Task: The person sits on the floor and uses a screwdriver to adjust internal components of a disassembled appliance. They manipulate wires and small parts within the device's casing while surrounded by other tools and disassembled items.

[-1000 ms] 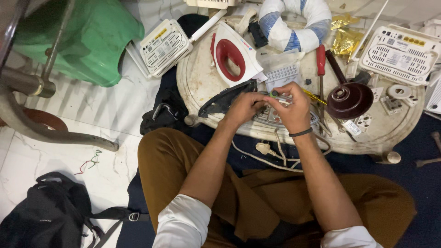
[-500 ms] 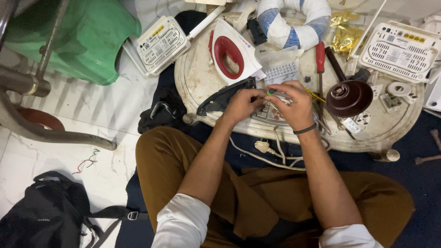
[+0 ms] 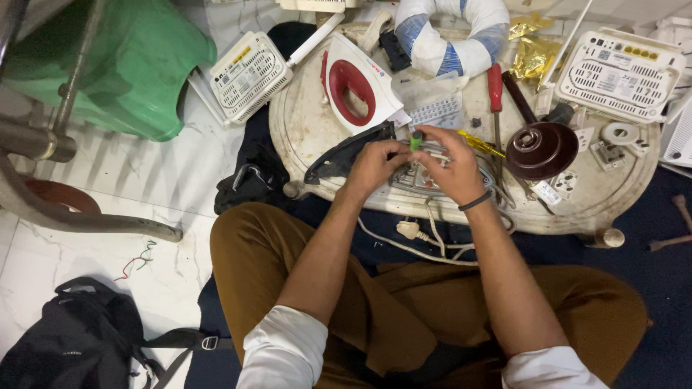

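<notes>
I sit on the floor with both hands over a round white tray table [image 3: 303,130]. An opened iron base [image 3: 414,180] with loose white wires lies under my hands. My right hand [image 3: 453,169] pinches a small green-handled tool [image 3: 416,140] upright between thumb and forefinger. My left hand [image 3: 371,166] touches it from the left, fingers curled on the wiring of the iron base. The iron's white and red cover [image 3: 357,86] lies just beyond, with a black iron part [image 3: 339,160] by my left hand.
On the tray are a red-handled screwdriver [image 3: 495,90], a brown round ceiling cap [image 3: 540,150], a yellow tool [image 3: 481,145] and a blue-white ring [image 3: 450,32]. White routers [image 3: 249,75] [image 3: 620,72], a green stool [image 3: 108,65] and a black backpack [image 3: 68,338] surround me.
My hands stay together over the iron base; the fingers have shifted slightly around the green tool. Nothing else has moved.
</notes>
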